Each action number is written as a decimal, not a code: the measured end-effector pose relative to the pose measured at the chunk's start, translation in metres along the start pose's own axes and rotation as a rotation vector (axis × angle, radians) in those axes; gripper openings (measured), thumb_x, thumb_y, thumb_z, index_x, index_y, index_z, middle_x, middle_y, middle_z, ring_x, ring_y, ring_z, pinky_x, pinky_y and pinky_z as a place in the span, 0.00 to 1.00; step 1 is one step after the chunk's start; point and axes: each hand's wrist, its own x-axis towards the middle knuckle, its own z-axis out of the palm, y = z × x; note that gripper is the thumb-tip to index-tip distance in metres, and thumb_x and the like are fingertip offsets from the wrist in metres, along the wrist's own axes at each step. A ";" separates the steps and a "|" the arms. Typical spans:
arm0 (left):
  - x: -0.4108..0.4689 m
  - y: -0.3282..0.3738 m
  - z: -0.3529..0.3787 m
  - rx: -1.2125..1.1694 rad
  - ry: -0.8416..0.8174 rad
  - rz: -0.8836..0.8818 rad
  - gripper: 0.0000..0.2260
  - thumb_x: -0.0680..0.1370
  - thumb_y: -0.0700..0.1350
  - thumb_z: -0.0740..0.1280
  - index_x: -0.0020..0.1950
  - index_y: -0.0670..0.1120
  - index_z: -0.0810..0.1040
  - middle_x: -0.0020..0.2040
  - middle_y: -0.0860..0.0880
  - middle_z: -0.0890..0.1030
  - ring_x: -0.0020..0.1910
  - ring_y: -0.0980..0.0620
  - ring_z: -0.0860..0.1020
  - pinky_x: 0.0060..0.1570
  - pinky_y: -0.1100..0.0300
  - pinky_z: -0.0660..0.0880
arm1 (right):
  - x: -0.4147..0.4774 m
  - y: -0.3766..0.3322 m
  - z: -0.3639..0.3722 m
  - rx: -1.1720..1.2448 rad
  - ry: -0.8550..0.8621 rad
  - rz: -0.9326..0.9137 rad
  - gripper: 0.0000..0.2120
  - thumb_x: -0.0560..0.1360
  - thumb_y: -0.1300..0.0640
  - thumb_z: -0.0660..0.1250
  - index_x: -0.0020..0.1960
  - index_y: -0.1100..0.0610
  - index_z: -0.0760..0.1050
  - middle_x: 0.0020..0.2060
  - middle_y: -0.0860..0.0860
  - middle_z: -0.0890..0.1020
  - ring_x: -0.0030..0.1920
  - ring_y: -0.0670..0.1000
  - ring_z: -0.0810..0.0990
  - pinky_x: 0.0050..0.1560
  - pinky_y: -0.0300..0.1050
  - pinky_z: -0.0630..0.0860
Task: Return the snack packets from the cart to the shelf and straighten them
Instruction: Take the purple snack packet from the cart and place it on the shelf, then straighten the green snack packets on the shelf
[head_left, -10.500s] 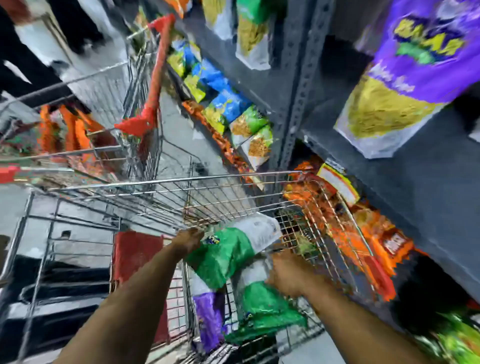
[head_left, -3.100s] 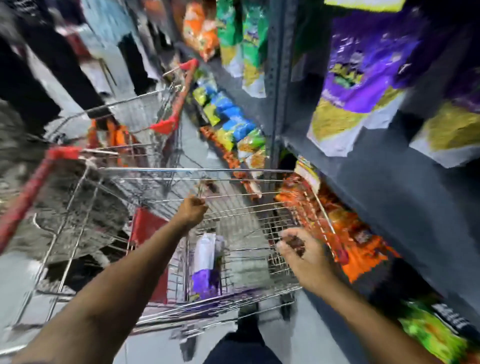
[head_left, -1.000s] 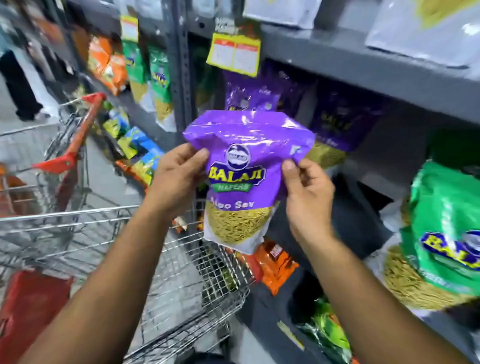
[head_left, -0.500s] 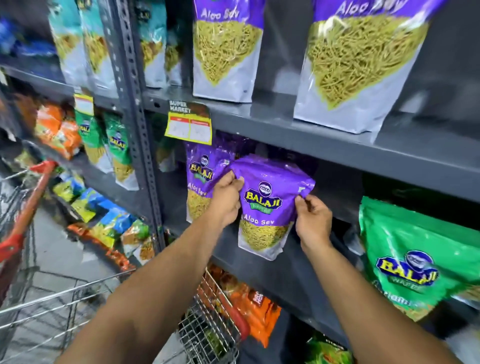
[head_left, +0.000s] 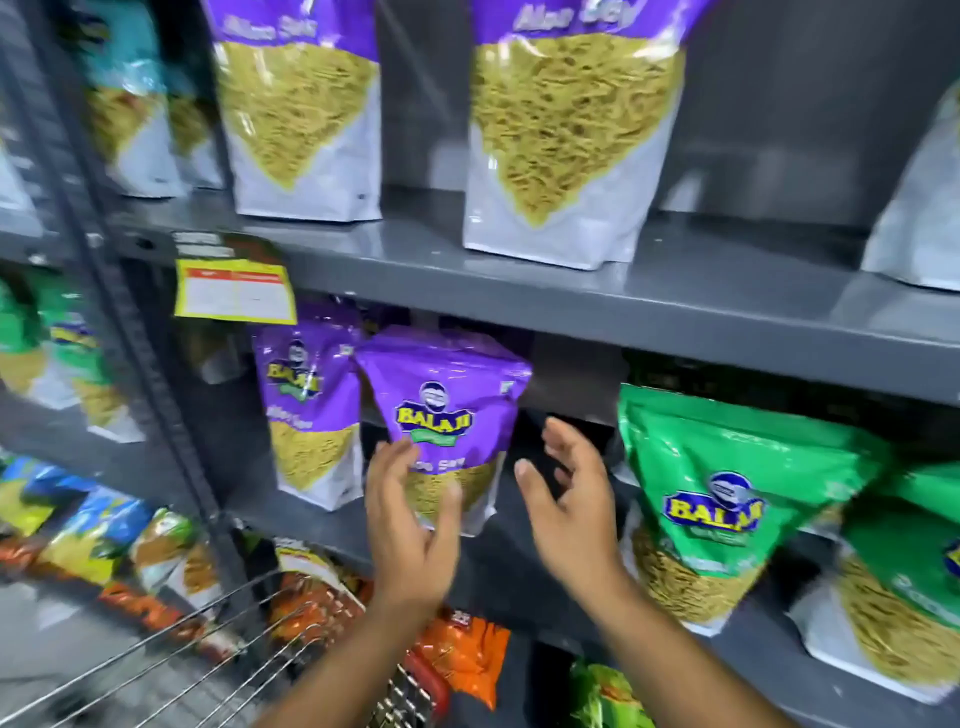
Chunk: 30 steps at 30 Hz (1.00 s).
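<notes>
A purple Balaji Aloo Sev packet (head_left: 447, 410) stands upright on the middle grey shelf (head_left: 519, 540), beside another purple packet (head_left: 306, 410) to its left. My left hand (head_left: 410, 519) is open in front of the packet's lower part, fingers spread; whether it touches the packet is unclear. My right hand (head_left: 566, 509) is open just right of the packet, apart from it, holding nothing. The wire cart (head_left: 208, 660) shows only its rim at the bottom left.
Green Balaji packets (head_left: 727, 499) stand to the right on the same shelf. Large purple packets (head_left: 566, 130) line the shelf above. A yellow price tag (head_left: 234, 291) hangs at the upright post (head_left: 119, 291). Orange packets (head_left: 462, 654) lie on the shelf below.
Both hands let go of the purple packet, which now stands on the middle shelf. The hands have drawn back slightly with fingers spread.
</notes>
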 end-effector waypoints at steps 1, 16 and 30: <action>-0.021 -0.006 0.013 0.028 -0.134 0.078 0.26 0.74 0.48 0.68 0.68 0.39 0.69 0.69 0.42 0.71 0.72 0.47 0.68 0.72 0.55 0.64 | -0.010 -0.002 -0.013 -0.033 0.004 -0.042 0.21 0.70 0.49 0.66 0.63 0.43 0.68 0.60 0.49 0.76 0.61 0.45 0.74 0.62 0.47 0.72; -0.079 -0.016 0.160 -0.090 -1.030 -0.295 0.38 0.58 0.43 0.85 0.59 0.59 0.67 0.52 0.63 0.76 0.57 0.62 0.76 0.41 0.83 0.68 | 0.013 -0.054 -0.219 -1.412 0.323 -0.079 0.12 0.73 0.53 0.62 0.53 0.51 0.78 0.46 0.55 0.83 0.47 0.65 0.72 0.47 0.56 0.68; -0.079 -0.017 0.159 0.070 -1.052 -0.268 0.42 0.55 0.58 0.79 0.66 0.60 0.68 0.63 0.60 0.79 0.61 0.59 0.78 0.61 0.57 0.77 | 0.024 -0.063 -0.173 -1.353 0.271 -0.372 0.17 0.70 0.52 0.64 0.59 0.47 0.75 0.48 0.53 0.83 0.47 0.62 0.75 0.53 0.57 0.67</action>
